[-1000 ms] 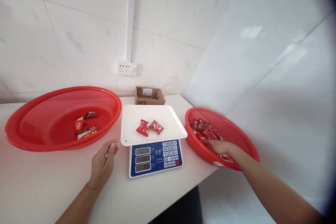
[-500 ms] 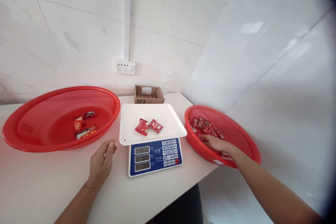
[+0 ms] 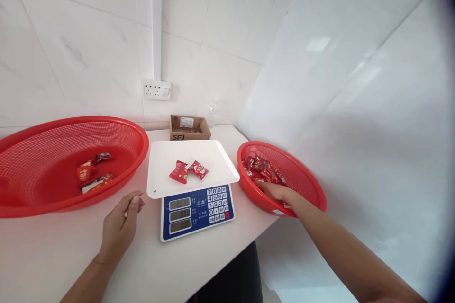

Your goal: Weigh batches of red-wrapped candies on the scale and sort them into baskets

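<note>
My right hand [image 3: 275, 190] reaches over the near rim of the right red basket [image 3: 305, 175], its fingers down among the red-wrapped candies [image 3: 265, 166]; the fingertips are hidden. Beside the scale, my left hand [image 3: 121, 220] hovers near the white table with thumb and fingers closed together, and I see nothing in them. Between the hands stands a blue and white digital scale [image 3: 197, 215]. Two red candy packets [image 3: 179, 172] lie close together on its white tray [image 3: 161, 156].
A larger red mesh basket [image 3: 137, 135] on the left holds several candy packets [image 3: 85, 171]. Behind the scale are a cardboard box [image 3: 190, 136] and a clear plastic bottle [image 3: 213, 112]. A wall socket [image 3: 156, 89] is above; a tiled wall closes off the right side.
The whole scene has shifted left as my head turned right. My right hand has pushed a little deeper into the candies. Both packets remain on the tray.
</note>
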Action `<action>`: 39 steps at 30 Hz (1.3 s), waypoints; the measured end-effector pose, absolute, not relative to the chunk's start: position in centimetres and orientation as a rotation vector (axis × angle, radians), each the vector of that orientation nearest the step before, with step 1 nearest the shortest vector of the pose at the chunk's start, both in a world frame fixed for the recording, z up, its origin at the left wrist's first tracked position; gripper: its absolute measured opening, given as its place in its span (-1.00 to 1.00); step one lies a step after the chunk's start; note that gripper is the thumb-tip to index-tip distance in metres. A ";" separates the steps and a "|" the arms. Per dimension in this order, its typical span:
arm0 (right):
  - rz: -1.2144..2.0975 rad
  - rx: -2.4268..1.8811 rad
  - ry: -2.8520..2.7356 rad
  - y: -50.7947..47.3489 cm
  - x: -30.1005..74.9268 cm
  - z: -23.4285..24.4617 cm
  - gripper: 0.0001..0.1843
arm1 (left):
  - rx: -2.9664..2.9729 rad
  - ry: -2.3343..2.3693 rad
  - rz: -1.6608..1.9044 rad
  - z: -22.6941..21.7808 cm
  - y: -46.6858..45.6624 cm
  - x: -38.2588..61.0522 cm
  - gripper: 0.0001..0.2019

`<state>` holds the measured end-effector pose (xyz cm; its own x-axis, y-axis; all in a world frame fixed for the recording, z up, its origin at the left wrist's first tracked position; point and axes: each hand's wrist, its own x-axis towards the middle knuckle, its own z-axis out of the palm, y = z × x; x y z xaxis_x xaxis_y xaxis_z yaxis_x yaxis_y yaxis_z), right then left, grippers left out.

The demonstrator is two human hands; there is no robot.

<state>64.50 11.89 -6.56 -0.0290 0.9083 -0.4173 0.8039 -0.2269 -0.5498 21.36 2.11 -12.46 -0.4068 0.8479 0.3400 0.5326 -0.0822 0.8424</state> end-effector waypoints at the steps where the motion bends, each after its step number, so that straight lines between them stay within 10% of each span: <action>1: 1.151 -2.119 -1.824 11.9 64.4 -6.3 -0.63 | 1.501 1.901 1.475 -12.6 2.2 21.3 -0.61; 15: 1.657 -1.924 -1.551 11.4 63.9 -4.1 -0.55 | 1.515 1.892 1.437 -12.7 2.2 21.1 -0.62; 39: 1.120 -1.369 -1.777 16.1 49.3 -2.6 -0.70 | 1.574 1.819 1.547 -12.3 2.1 21.3 -0.62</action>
